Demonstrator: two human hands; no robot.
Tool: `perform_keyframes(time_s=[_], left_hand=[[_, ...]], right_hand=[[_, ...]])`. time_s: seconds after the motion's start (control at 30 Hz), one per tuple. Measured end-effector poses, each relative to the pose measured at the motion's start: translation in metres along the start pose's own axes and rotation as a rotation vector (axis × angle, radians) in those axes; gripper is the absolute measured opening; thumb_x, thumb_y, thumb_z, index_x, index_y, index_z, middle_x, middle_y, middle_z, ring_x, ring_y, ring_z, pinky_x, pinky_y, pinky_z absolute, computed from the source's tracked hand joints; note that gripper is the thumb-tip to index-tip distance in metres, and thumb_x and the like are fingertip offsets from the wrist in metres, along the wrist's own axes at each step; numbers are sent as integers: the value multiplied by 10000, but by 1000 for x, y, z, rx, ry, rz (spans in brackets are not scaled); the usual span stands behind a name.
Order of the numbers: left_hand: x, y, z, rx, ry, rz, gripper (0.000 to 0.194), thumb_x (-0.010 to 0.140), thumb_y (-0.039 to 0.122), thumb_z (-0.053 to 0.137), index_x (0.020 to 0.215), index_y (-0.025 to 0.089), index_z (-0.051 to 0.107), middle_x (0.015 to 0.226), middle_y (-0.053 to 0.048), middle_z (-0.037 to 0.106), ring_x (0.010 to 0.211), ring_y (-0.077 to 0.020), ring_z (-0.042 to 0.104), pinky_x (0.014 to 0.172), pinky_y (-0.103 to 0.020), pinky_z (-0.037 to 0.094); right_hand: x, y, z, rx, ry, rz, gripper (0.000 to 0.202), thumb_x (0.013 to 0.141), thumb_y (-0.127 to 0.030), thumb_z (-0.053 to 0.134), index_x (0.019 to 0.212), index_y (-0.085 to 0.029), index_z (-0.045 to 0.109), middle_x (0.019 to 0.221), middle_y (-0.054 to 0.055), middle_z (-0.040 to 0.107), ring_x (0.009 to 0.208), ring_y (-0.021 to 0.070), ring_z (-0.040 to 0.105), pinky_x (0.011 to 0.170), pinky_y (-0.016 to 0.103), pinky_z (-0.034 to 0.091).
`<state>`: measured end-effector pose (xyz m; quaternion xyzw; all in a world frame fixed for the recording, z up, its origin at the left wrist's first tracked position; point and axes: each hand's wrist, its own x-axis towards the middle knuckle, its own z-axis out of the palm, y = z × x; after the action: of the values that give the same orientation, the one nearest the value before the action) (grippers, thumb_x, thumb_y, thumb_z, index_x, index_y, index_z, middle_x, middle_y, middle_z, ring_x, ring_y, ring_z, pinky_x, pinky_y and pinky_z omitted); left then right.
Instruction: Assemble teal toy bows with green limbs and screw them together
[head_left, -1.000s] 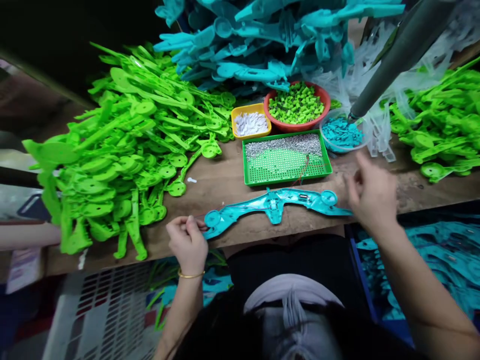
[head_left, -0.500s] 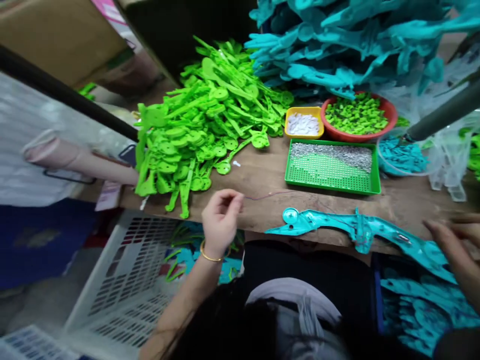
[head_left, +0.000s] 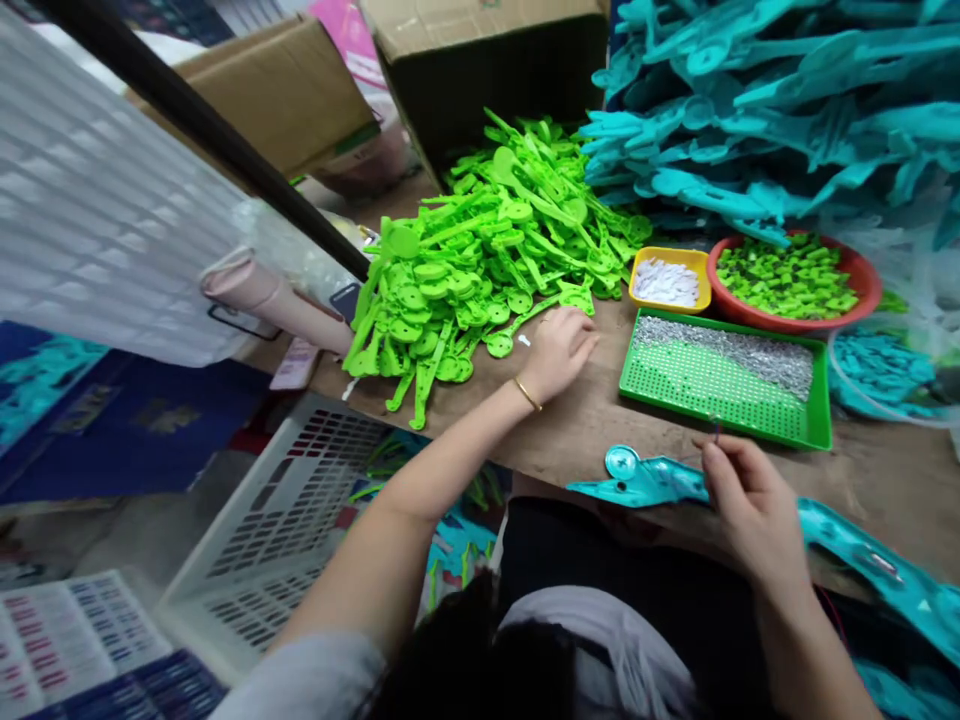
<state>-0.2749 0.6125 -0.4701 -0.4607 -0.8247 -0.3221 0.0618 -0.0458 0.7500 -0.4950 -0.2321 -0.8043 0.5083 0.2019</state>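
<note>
My left hand (head_left: 559, 350) lies palm down on the wooden table (head_left: 570, 425), fingers loosely spread, at the edge of a big pile of bright green plastic parts (head_left: 480, 270). Its fingertips touch or nearly touch one green part; whether it grips it is unclear. A long teal plastic part (head_left: 649, 480) lies along the near table edge. Over it my right hand (head_left: 750, 505) pinches a short thin wire (head_left: 716, 430) that sticks up from thumb and forefinger.
Behind the teal part are a green tray with small metal bits (head_left: 724, 375), a yellow tub of white pieces (head_left: 667, 280), a red bowl of green bits (head_left: 787, 275) and a clear tub of teal bits (head_left: 877, 370). Teal parts (head_left: 750, 120) are heaped at the back. A white basket (head_left: 285, 520) sits below.
My left hand has let go of the wire and reached forward to the green pile. My right hand came in over the teal part and pinches the wire. The view swung left.
</note>
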Motion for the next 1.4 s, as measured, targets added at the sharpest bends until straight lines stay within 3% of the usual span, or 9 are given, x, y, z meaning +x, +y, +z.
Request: perform_keyframes(time_s=[0.1,0.33,0.5,0.67,0.77,0.87,1.03,1.27,1.4], left_hand=[[-1,-26,-6,268,-167,-27,152,918,249,480,914,150,596,966,-95,635,965,-218,573,886,-375,461],[-48,-51,-41,685,-220,-498,360,883,287,543,1169,73,586,1088,-198,580,1049,-313,509,899,-455,441],[-73,-9,-46,439,-534,-238,671,825,528,599,1327,98,491,1122,-185,573,1048,-312,531,900,-451,472],[-72,-16,-44,139,-721,143,638,809,478,655,1372,249,461,1415,-135,473,1320,-301,402,1109,-506,283],[-68,-15,-30,103,-654,176,434,909,385,532,1318,244,523,1254,-102,618,1195,-258,528,1118,-522,220],[-70,16,-11,37,-467,149,528,871,471,563,1333,222,503,1199,-95,643,1126,-250,567,1128,-523,189],[-86,64,21,-74,-399,68,478,875,448,562,1258,162,545,1149,-112,643,1105,-236,565,1073,-461,334],[-96,60,26,-114,-485,-56,414,886,376,547,1256,190,568,1169,-104,596,1140,-251,529,1115,-519,289],[-92,64,21,-74,-510,-151,435,850,400,615,1232,190,606,1132,-110,599,1108,-278,520,1014,-500,400]], right_hand=[[-5,22,6,-350,73,-72,254,939,-363,467,997,-181,634,951,100,709,806,233,672,656,326,496],[9,43,16,-651,48,-298,252,940,-307,474,1046,-158,647,949,85,721,780,229,676,663,314,484],[17,51,11,-644,47,-358,239,927,-304,495,1016,-155,659,922,73,723,771,209,680,672,294,490],[13,45,11,-699,4,-351,241,923,-289,499,1056,-177,664,941,65,725,806,206,676,683,289,484],[11,39,13,-726,-28,-285,247,936,-276,474,1041,-170,671,949,71,725,828,205,668,710,293,480],[11,38,14,-713,-36,-219,266,941,-284,455,1029,-175,681,968,84,723,820,202,658,711,298,471],[12,40,15,-682,-13,-179,279,948,-291,435,1024,-175,677,960,74,718,838,193,638,734,291,441],[15,43,18,-691,-16,-150,288,949,-301,432,995,-170,684,911,82,718,812,197,638,707,295,442],[17,27,3,-432,-20,-128,262,947,-315,448,977,-191,678,958,78,707,885,197,650,777,306,490]])
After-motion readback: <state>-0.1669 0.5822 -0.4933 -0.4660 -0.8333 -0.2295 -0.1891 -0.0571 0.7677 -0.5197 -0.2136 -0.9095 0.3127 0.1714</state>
